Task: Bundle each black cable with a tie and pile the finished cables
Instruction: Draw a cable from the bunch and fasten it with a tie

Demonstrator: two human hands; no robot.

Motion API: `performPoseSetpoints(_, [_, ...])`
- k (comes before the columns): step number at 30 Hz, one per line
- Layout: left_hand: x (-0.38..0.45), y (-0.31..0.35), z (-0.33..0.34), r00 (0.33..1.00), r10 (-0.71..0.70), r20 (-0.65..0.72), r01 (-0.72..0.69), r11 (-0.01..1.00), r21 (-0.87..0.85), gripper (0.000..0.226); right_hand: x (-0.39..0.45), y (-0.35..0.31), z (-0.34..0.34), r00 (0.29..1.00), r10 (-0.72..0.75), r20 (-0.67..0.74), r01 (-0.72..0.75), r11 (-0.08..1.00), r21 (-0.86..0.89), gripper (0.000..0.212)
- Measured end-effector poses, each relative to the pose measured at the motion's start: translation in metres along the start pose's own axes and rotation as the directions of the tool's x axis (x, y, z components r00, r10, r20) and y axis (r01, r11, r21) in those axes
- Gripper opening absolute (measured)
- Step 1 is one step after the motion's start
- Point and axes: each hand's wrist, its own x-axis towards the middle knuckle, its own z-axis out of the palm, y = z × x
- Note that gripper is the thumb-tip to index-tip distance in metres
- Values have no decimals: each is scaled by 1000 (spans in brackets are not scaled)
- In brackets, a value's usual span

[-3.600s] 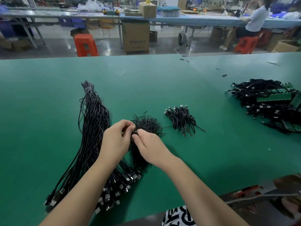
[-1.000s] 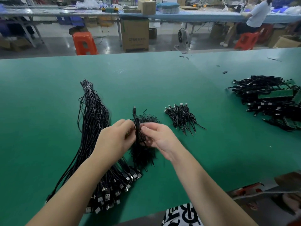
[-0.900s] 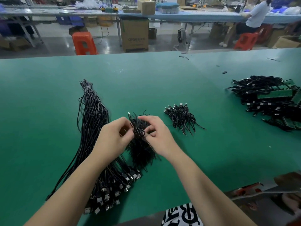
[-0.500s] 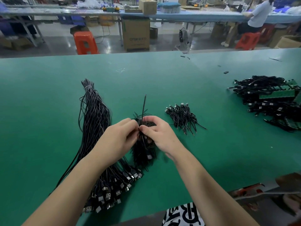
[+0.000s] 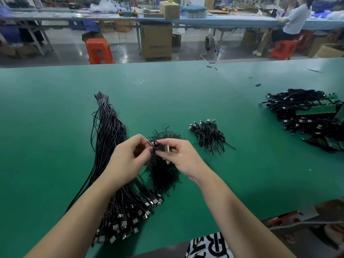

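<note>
Both hands meet above the green table (image 5: 55, 138). My left hand (image 5: 128, 157) and my right hand (image 5: 178, 155) pinch a small coiled black cable (image 5: 158, 146) between their fingertips; its metal plug shows by my right fingers. Under the hands lies a heap of black ties (image 5: 163, 174). A long bunch of loose black cables (image 5: 109, 138) with USB plugs at its near end stretches along the left. A small pile of bundled cables (image 5: 210, 135) lies to the right of my hands.
A larger heap of black cables with green boards (image 5: 312, 116) sits at the far right. Small black bits (image 5: 258, 84) lie near the far edge. Beyond the table are an orange stool (image 5: 98, 51), a cardboard box (image 5: 156, 41) and a seated person (image 5: 294, 21).
The cable end that stuck up between my hands half a second ago is folded down into the coil. Both hands stay together over the tie heap.
</note>
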Motion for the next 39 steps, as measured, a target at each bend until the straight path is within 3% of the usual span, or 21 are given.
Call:
performPoseSetpoints(3, [-1, 7, 2, 994, 109, -20, -105, 987, 125, 15, 2, 0, -1, 997, -13, -73, 11, 999, -33, 6])
performPoseSetpoints(7, [-3, 15, 5, 945, 323, 45, -318, 882, 348, 12, 2, 4, -1, 999, 43, 8, -44, 997, 58, 24])
performPoseSetpoints(10, [-4, 16, 9, 866, 476, 155, -484, 721, 496, 12, 2, 9, -3, 996, 89, 17, -90, 993, 76, 19])
performPoseSetpoints(12, [-4, 14, 10, 835, 504, 222, -538, 658, 527, 11, 1, 12, -6, 994, 111, 17, -112, 992, 55, 14])
performPoseSetpoints(16, [-6, 11, 13, 944, 312, 105, -329, 872, 363, 5, 1, 17, -8, 991, 104, -82, -92, 986, 142, 16])
performPoseSetpoints(18, [-3, 8, 13, 987, 161, -11, -154, 958, 244, 8, -1, 17, -9, 999, 36, -16, -32, 976, 215, 21])
performPoseSetpoints(21, [4, 4, 11, 996, -80, -38, 81, 996, 27, 14, -3, 14, -9, 995, -55, 85, 40, 985, 166, 38])
performPoseSetpoints(23, [4, 4, 10, 989, -147, 11, 147, 984, -97, 16, -2, 11, -8, 997, -68, 43, 65, 995, 69, 37])
performPoseSetpoints(26, [3, 6, 10, 992, -117, 46, 122, 985, -122, 14, 1, 11, -5, 994, -77, -72, 77, 997, -8, 17])
performPoseSetpoints(29, [1, 10, 11, 998, 62, 3, -62, 992, 112, 8, 3, 12, -3, 991, -1, -137, -3, 999, -32, 4])
performPoseSetpoints(32, [-1, 12, 9, 955, 286, 79, -296, 890, 346, 3, 2, 14, -2, 994, 66, -85, -66, 998, 10, 15])
performPoseSetpoints(34, [-4, 11, 9, 917, 373, 145, -397, 807, 437, 3, 2, 14, -3, 993, 94, -69, -92, 995, 33, 12])
performPoseSetpoints(36, [-7, 9, 12, 916, 377, 140, -397, 794, 460, 2, 3, 14, -3, 992, 105, -70, -100, 993, 67, 11])
performPoseSetpoints(39, [-6, 4, 14, 954, 290, 77, -298, 880, 370, 5, 3, 14, -4, 995, 58, -85, -53, 997, 56, 13])
